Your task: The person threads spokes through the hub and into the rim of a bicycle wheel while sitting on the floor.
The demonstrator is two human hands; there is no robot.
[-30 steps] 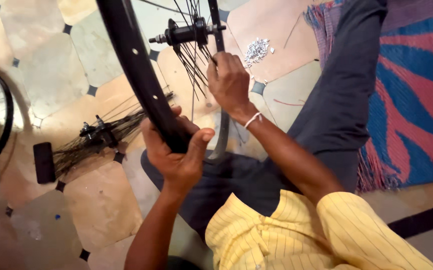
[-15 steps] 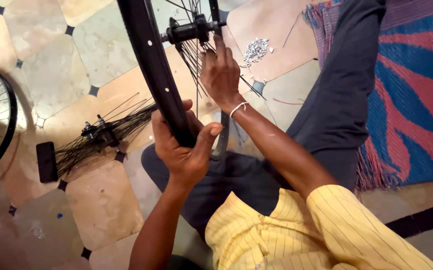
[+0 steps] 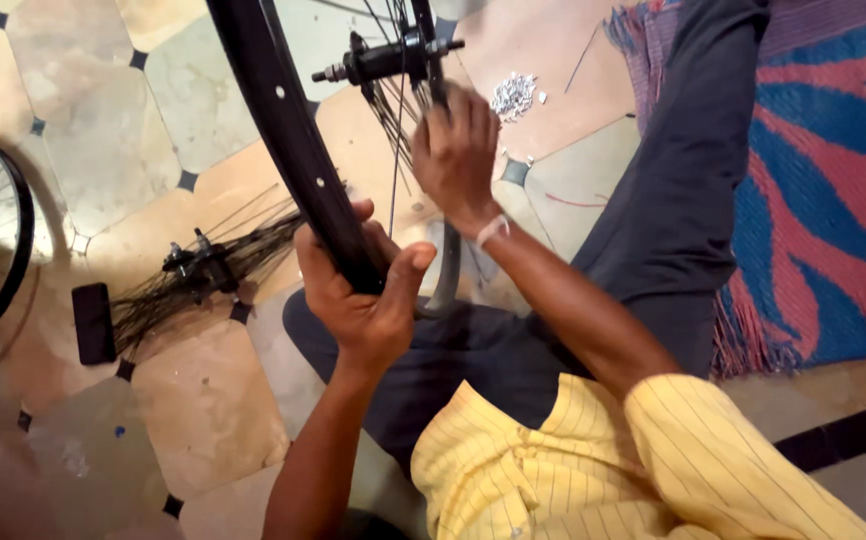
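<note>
While held upright over the lap, black wheel rim (image 3: 283, 130) is gripped by closed left hand (image 3: 358, 300) | right hand (image 3: 456, 155) closed around spokes (image 3: 393, 130) below hub (image 3: 388, 60) | small silver parts (image 3: 513, 95) heaped on floor (image 3: 83, 110).

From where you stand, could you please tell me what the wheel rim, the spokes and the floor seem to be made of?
The wheel rim looks like black-painted metal, smooth, with small drilled holes. The spokes seem thin steel wire, dark and straight. The floor appears polished stone tile, mottled beige and grey with dark square insets.
</note>
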